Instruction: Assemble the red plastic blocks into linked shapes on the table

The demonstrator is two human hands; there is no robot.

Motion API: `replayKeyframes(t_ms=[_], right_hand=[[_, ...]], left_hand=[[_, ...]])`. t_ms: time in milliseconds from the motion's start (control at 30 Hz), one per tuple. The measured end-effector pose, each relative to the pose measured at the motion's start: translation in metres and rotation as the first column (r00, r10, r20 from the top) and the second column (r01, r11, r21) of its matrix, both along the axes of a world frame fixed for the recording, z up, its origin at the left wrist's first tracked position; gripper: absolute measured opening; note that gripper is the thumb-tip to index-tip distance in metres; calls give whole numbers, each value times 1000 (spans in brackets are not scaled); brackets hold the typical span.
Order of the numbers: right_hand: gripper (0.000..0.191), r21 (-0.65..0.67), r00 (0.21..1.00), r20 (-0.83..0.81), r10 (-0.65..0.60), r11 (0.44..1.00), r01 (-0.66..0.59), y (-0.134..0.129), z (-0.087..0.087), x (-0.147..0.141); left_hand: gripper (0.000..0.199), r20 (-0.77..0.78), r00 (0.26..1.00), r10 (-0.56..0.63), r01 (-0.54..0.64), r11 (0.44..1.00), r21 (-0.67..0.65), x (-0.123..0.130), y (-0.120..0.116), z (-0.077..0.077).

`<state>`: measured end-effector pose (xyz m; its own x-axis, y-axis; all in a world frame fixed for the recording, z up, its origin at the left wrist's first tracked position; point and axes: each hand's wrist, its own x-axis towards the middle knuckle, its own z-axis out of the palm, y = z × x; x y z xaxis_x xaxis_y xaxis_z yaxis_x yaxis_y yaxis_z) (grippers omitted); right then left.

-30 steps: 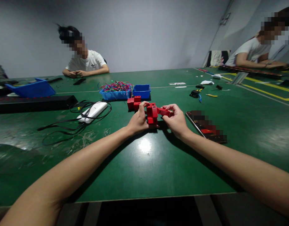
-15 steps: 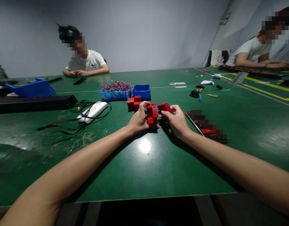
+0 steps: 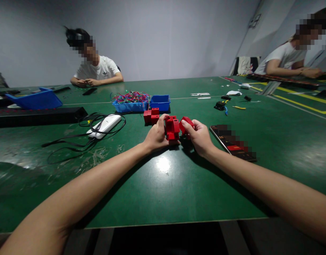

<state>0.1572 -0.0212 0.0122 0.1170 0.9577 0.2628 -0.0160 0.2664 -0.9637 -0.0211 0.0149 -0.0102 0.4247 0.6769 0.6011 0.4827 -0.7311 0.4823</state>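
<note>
I have my left hand [image 3: 156,136] clamped on the red block [image 3: 172,128], which stands on the table [image 3: 163,184] between my two hands, its long side running up from the table top. My right hand [image 3: 200,136] pinches a smaller red piece [image 3: 186,123] in its fingertips, just beside the block's right face; I cannot tell whether the two parts touch. The piece tilts, its long axis slanting down toward the block. More red blocks [image 3: 151,115] sit just behind my left hand, in front of a blue tray [image 3: 160,102] and a bin of coloured wires [image 3: 130,101]. A phone [image 3: 232,141] lies right of my right hand, screen up, its writing blurred beyond reading. A white device [image 3: 106,124] with black cable lies to the left. The person across the table wears a white shirt [image 3: 100,71] with a small dark logo I cannot read.
</note>
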Motion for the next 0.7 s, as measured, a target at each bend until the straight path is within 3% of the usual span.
replayKeyframes(t_ms=[300,433,500,567,633,700], right_hand=[[63,115,999,-45,22,993,-17,2,-2,1],[65,286,990,140,-10,958,-31,0,-2,4],[60,443,947,313,-72,893,-79,-5,0,7],[59,611,878,441,-185,778,-143,-11,1,8],[59,703,813,525,-252,667,-247,-16,0,7],[60,733,763,572,-301,604,-312,-20,-1,5]], left_hand=[[102,-43,998,44,-41,997,69,-1,-2,2],[103,-53,997,47,-43,996,82,-1,0,1],[102,-59,998,26,-21,996,84,-1,1,0],[98,-61,998,-16,22,995,92,-1,1,0],[94,-57,996,-66,71,992,101,-1,1,0],[92,-51,992,-118,123,987,105,-1,0,1]])
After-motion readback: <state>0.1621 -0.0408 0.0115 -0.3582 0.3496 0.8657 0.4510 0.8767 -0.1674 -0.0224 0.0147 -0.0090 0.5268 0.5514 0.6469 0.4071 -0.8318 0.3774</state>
